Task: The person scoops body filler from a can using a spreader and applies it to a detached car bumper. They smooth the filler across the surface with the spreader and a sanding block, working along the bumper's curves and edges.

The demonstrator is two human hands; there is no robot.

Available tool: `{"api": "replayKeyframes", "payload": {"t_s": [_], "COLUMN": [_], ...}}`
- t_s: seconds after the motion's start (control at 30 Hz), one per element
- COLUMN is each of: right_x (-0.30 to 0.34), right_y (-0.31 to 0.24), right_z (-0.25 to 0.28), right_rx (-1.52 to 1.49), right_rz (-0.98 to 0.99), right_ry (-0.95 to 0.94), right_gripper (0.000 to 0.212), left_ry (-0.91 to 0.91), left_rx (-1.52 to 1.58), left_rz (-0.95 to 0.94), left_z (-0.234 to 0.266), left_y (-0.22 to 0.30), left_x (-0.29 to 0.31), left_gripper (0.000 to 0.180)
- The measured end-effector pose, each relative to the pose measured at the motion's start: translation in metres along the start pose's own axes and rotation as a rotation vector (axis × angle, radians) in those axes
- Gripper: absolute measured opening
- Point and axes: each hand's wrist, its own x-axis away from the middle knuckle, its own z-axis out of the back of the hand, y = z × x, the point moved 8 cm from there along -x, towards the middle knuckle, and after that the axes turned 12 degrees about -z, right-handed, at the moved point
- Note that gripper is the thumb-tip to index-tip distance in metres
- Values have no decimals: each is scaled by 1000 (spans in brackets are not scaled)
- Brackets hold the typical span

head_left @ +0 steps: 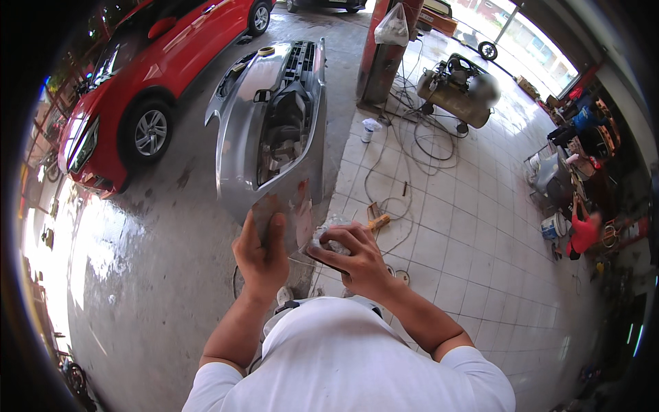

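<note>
1. A silver-grey car bumper (237,154) stretches away in front of the person, its near end just ahead of and beside the hands.
2. The left hand (263,255) is at that near end, thumb and fingers pointing forward; whether it grips the edge or only rests there, I cannot tell.
3. The right hand (351,253), just right of the bumper's end, has its fingers curled around a dark-edged pad (328,258) with pale, crumpled material showing.
4. Reddish and pale patches mark the bumper near the hands; a yellow ring (266,51) sits on its far end.
5. Below, grey concrete (165,275) on the left meets white tiles (473,254) on the right.
6. A yellowish-brown block (377,218) and loose hoses (434,161) lie on the tiles, near a white-topped container (369,130).
7. Farther off stand a red car (189,58) at left, a post (377,72) with a hanging plastic bag (392,27), and a tank compressor (449,96).
8. At far right, a person in red (583,232) is beside a white bucket (551,227).
</note>
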Motion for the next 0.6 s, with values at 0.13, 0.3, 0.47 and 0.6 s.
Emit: {"api": "replayKeyframes", "payload": {"t_s": [0.13,0.3,0.47,0.6], "right_x": [12,10,22,42], "right_y": [-23,-38,14,45], "right_z": [7,13,-9,-29], "right_rx": [-174,-428,-196,-134], "right_rz": [59,175,112,-108], "right_ry": [-23,40,-51,-43], "right_gripper": [73,81,91,88], "left_ry": [220,401,283,269], "left_rx": [148,831,857,842], "left_rz": [31,545,807,913], "left_z": [15,-10,-24,-33], "left_y": [1,-45,-56,-63], "left_x": [-2,30,80,94], "left_gripper": [28,29,31,31]}}
